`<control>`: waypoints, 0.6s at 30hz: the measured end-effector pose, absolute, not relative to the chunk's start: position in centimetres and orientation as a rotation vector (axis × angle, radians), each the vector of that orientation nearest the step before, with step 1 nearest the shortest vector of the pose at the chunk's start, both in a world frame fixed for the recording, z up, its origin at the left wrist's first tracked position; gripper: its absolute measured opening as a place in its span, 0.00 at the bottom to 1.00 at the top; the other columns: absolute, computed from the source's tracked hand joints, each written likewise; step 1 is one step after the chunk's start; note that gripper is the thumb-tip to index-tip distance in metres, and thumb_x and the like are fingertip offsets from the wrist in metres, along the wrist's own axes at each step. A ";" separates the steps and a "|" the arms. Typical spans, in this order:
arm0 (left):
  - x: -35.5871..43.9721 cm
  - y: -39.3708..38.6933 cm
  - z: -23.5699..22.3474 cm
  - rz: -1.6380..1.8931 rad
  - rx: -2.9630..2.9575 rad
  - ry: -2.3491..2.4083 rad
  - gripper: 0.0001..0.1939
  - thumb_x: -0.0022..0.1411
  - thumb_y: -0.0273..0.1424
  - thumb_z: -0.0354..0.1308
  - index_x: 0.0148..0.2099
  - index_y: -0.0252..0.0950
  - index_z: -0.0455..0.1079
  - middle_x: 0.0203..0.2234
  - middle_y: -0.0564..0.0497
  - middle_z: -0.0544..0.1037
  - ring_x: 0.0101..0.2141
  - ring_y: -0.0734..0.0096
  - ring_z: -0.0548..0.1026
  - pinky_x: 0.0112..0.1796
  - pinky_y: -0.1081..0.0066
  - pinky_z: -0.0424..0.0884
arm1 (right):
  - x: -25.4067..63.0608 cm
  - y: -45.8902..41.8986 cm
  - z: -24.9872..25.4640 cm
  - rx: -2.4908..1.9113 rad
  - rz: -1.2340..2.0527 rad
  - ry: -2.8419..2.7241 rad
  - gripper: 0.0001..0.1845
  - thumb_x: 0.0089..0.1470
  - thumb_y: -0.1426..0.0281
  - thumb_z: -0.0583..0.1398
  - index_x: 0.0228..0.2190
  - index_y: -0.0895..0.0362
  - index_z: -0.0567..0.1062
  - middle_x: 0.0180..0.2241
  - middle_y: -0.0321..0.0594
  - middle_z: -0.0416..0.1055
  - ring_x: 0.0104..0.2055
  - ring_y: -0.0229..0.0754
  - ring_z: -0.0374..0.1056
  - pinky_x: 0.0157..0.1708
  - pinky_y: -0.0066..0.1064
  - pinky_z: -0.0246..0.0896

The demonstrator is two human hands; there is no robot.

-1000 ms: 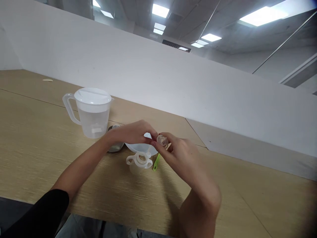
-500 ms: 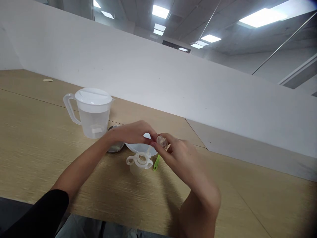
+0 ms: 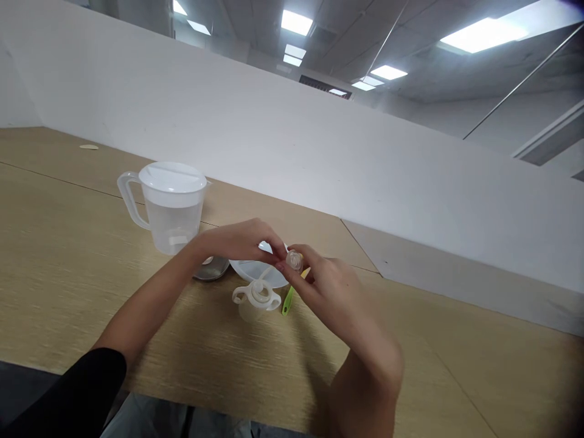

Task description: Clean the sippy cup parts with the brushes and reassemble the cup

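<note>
My left hand (image 3: pixel 249 239) and my right hand (image 3: pixel 335 289) meet above the table, fingertips closed on a small clear round plastic piece (image 3: pixel 294 261) with a ribbed top. From beneath the fingers a thin pale straw (image 3: pixel 265 273) slants down. Its rounded end appears over the mouth of a two-handled sippy cup (image 3: pixel 250 311), though I cannot tell whether it touches. The cup stands upright, lidless, just below my hands. Behind it lies a white bowl (image 3: pixel 249 269), partly covered by my hands. A green handle (image 3: pixel 287 302) lies right of the cup, its upper end hidden.
A lidded clear pitcher (image 3: pixel 173 210) with liquid stands at the left, its handle pointing left. A round metal dish (image 3: pixel 213 271) sits partly behind my left forearm. A small pale flat piece (image 3: pixel 89 146) lies far back left. A white partition (image 3: pixel 274 152) borders the table (image 3: pixel 182 340).
Both hands have shifted slightly left with the clear piece, which has tilted to show its ribbed top. The straw's rounded end has moved left and is now over the cup's mouth.
</note>
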State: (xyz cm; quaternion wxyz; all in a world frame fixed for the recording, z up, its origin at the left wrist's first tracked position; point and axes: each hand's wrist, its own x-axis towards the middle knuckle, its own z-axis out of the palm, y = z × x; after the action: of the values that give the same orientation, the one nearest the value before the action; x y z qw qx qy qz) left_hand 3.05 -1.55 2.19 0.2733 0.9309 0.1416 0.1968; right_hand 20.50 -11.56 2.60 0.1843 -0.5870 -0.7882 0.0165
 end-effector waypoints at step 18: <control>3.1 -1.8 1.9 0.283 2.497 0.471 0.12 0.57 0.22 0.57 0.40 0.38 0.77 0.34 0.54 0.81 0.34 0.74 0.75 0.36 0.79 0.65 | 20.3 -10.8 2.5 -1.761 0.066 -2.345 0.23 0.60 0.52 0.50 0.31 0.55 0.75 0.22 0.39 0.72 0.25 0.41 0.67 0.23 0.29 0.46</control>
State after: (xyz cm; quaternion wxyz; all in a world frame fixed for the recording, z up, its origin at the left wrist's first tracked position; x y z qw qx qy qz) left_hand 3.13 -1.79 1.91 0.2883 0.9352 0.1765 0.1059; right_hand 20.30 -10.81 2.52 0.1040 -0.5971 -0.7950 0.0224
